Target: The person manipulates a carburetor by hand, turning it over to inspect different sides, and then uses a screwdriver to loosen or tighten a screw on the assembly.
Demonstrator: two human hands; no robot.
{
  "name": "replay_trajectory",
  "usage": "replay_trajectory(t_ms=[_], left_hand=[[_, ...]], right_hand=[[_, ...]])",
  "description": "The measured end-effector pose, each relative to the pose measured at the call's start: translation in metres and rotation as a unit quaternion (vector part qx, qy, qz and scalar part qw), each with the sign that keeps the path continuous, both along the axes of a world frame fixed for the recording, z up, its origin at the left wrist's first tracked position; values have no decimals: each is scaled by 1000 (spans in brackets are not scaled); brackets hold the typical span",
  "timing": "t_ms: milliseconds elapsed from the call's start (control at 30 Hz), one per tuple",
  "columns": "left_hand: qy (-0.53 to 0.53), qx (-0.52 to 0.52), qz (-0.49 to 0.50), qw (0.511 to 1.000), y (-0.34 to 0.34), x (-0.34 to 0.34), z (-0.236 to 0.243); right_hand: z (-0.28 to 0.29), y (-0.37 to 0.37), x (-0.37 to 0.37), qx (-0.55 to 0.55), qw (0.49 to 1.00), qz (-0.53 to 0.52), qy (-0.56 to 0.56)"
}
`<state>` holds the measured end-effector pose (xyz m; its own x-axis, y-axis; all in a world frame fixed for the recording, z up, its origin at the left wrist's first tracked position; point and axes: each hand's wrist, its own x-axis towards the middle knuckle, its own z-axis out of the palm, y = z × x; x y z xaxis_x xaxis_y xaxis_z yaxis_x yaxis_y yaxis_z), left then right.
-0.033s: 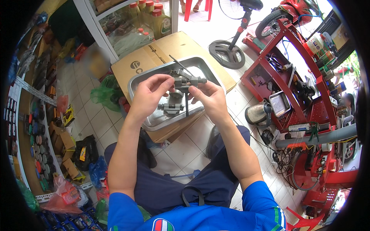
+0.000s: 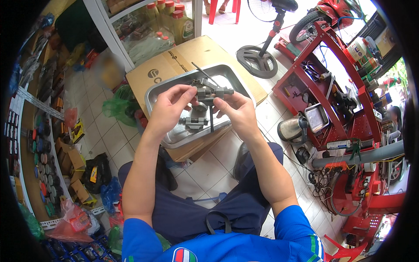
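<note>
My left hand is closed, thumb and fingertips pinched at the left end of a dark metal clamp-like tool. My right hand grips the tool's right end between thumb and fingers. The tool is held level above a shallow metal tray. A thin dark rod runs down below it; whether they are joined I cannot tell. A similar dark metal block lies in the tray near my left hand. Behind the tool, a slanting metal rod crosses the tray's far side. More metal parts there are partly hidden.
The tray rests on a cardboard box beyond my knees. To the right stand a red tool cart and a metal kettle. A round black stand base is behind. Shelves with packets line the left.
</note>
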<state>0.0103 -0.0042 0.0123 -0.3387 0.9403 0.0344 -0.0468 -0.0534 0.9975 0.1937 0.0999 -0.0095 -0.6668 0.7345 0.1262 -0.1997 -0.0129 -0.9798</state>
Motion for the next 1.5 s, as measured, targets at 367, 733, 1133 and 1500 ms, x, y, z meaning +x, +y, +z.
replay_trajectory(t_ms=[367,733,1133,1500], left_hand=[[33,35,6,999,-4,4,5],[20,52,35,998,-4,11,12],[-7,-23,-4,1000,0,-3,2],[-2,32,-12,999,-2,-11,0]], right_hand=[[4,1,1,-5,1000,3,2],[5,1,2,-9,1000,1,8],[1,0,1,1,1000,8,-2],[7,1,5,5,1000,8,-7]])
